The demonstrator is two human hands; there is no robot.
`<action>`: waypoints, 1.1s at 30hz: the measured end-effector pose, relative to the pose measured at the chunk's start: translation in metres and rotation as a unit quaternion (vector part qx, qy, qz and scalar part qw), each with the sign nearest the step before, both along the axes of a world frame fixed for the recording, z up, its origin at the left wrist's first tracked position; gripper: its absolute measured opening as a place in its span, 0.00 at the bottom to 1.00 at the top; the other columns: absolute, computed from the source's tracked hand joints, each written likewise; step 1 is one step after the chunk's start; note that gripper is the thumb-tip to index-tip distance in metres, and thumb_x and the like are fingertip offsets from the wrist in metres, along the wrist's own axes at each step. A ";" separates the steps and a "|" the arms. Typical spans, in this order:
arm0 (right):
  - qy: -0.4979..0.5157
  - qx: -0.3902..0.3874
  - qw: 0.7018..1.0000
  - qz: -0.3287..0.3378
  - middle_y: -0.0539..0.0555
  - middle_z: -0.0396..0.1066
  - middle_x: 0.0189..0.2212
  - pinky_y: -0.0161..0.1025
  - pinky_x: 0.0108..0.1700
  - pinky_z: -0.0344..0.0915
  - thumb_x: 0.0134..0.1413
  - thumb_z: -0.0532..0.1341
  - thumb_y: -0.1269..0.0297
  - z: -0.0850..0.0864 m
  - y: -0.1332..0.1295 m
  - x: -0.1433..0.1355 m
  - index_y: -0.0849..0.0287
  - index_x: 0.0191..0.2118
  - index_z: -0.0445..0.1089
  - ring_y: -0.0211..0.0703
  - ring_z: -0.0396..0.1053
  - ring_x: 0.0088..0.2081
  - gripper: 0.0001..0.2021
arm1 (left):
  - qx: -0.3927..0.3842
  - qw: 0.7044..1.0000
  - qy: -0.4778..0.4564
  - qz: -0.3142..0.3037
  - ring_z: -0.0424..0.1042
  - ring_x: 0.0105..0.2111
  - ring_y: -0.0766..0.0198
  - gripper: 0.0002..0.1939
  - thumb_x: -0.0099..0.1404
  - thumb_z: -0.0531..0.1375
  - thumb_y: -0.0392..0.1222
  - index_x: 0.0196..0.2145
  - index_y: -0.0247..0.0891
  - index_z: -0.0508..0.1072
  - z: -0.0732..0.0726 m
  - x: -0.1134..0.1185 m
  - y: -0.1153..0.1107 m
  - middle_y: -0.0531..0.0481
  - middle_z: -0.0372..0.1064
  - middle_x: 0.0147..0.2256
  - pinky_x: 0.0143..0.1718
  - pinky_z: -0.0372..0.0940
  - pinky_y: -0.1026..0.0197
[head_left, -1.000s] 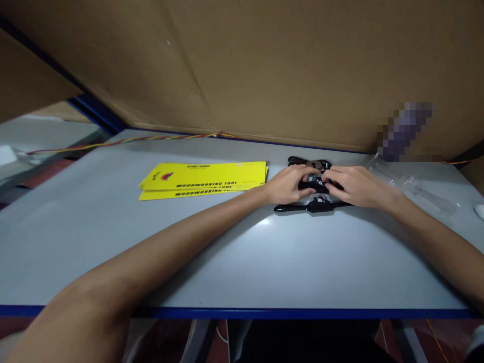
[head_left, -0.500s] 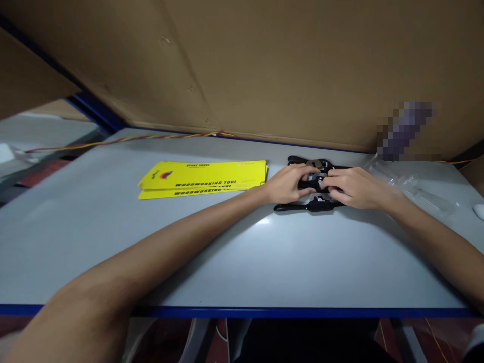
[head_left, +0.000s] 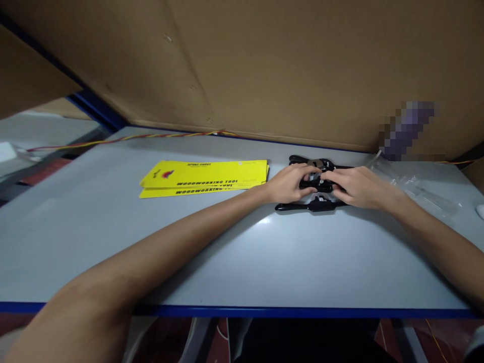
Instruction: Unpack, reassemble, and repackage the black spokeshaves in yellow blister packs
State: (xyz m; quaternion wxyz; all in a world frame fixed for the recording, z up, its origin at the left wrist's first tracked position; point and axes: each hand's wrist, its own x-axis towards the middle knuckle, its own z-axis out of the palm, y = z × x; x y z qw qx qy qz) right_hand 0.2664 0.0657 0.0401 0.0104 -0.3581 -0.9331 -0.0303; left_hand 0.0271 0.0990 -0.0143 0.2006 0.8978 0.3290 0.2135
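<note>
Black spokeshaves lie side by side on the grey table, one at the back [head_left: 297, 160], a middle spokeshave [head_left: 316, 186] between my hands, and a near spokeshave [head_left: 322, 204] toward me. My left hand [head_left: 289, 183] holds the left part of the middle one, with thumb and fingers curled around it. From the right, my right hand [head_left: 357, 186] grips the same tool, its index finger reaching over the metal parts at the centre. Both hands hide the handles of this spokeshave.
Yellow printed cards [head_left: 204, 174] lie stacked left of my hands. Clear plastic packaging [head_left: 423, 194] sits to the right, near a pixelated purple object [head_left: 408, 131]. A cardboard wall [head_left: 264, 70] rises behind the table [head_left: 242, 262], with a twisted red-yellow wire [head_left: 159, 136] along its foot.
My right hand's index finger has shifted slightly left over the spokeshave's centre, and its thumb has moved a little. My left hand keeps its hold. The view has moved very slightly.
</note>
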 end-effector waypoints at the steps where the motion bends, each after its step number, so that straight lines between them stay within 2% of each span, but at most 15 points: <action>1: 0.003 -0.004 1.000 -0.002 0.57 0.79 0.42 0.40 0.33 0.51 0.64 0.53 0.69 0.000 0.000 0.000 0.57 0.53 0.71 0.46 0.71 0.34 0.16 | 0.000 1.000 -0.001 -0.001 0.71 0.43 0.53 0.28 0.66 0.60 0.50 0.59 0.34 0.72 0.000 0.000 0.000 0.42 0.72 0.41 0.48 0.66 0.49; 4: 0.014 -0.016 1.000 -0.006 0.56 0.78 0.39 0.40 0.33 0.50 0.64 0.53 0.68 0.000 0.001 0.000 0.57 0.45 0.72 0.45 0.69 0.33 0.11 | 0.000 1.000 -0.007 -0.001 0.71 0.42 0.53 0.28 0.66 0.60 0.50 0.60 0.34 0.70 -0.001 0.000 -0.001 0.43 0.72 0.40 0.46 0.66 0.50; 7: 0.019 -0.035 0.999 0.005 0.54 0.77 0.37 0.39 0.33 0.50 0.62 0.53 0.69 -0.001 0.003 0.001 0.56 0.41 0.72 0.44 0.68 0.33 0.10 | -0.015 1.000 -0.022 0.010 0.70 0.37 0.56 0.30 0.64 0.61 0.49 0.60 0.34 0.66 0.000 0.000 -0.002 0.46 0.70 0.38 0.41 0.65 0.53; 13: 0.058 -0.045 0.997 -0.002 0.53 0.75 0.33 0.38 0.33 0.50 0.60 0.54 0.71 0.001 0.006 0.002 0.56 0.40 0.71 0.42 0.64 0.30 0.09 | -0.016 0.999 -0.028 0.003 0.68 0.37 0.57 0.16 0.64 0.60 0.49 0.44 0.38 0.68 0.003 0.001 -0.004 0.47 0.67 0.36 0.40 0.63 0.55; 19: 0.093 -0.078 0.992 -0.031 0.48 0.69 0.23 0.39 0.31 0.50 0.62 0.57 0.65 -0.004 0.011 0.004 0.57 0.41 0.71 0.40 0.60 0.24 0.07 | -0.021 0.999 -0.037 0.000 0.68 0.36 0.58 0.14 0.64 0.61 0.49 0.43 0.39 0.67 0.003 0.001 -0.003 0.48 0.68 0.36 0.39 0.63 0.56; 24: 0.101 -0.086 0.990 -0.041 0.48 0.67 0.22 0.38 0.31 0.51 0.63 0.57 0.63 -0.008 0.015 0.006 0.57 0.41 0.72 0.39 0.60 0.24 0.07 | -0.020 0.999 -0.037 -0.001 0.68 0.37 0.58 0.14 0.64 0.61 0.48 0.43 0.39 0.68 0.002 0.001 -0.002 0.48 0.68 0.36 0.39 0.63 0.56; 27: 0.106 -0.084 0.990 -0.039 0.48 0.68 0.23 0.38 0.31 0.53 0.63 0.57 0.63 -0.007 0.015 0.005 0.58 0.43 0.72 0.40 0.60 0.24 0.08 | -0.022 0.999 -0.033 0.002 0.68 0.37 0.58 0.15 0.64 0.61 0.48 0.44 0.38 0.68 0.002 0.000 -0.003 0.48 0.68 0.36 0.39 0.63 0.56; 29: 0.116 -0.081 0.990 -0.029 0.48 0.69 0.24 0.38 0.32 0.55 0.64 0.57 0.63 -0.007 0.014 0.005 0.58 0.48 0.72 0.41 0.62 0.25 0.11 | -0.027 0.999 -0.029 0.007 0.68 0.36 0.58 0.18 0.64 0.61 0.49 0.48 0.38 0.68 0.003 0.000 -0.003 0.48 0.68 0.36 0.39 0.63 0.56; 33: 0.136 -0.068 0.988 0.036 0.52 0.74 0.31 0.38 0.36 0.60 0.67 0.55 0.64 -0.011 0.013 0.005 0.56 0.58 0.71 0.42 0.68 0.30 0.17 | -0.027 0.999 -0.025 0.013 0.69 0.36 0.58 0.25 0.64 0.62 0.48 0.55 0.36 0.66 0.003 0.000 -0.004 0.48 0.69 0.37 0.40 0.65 0.54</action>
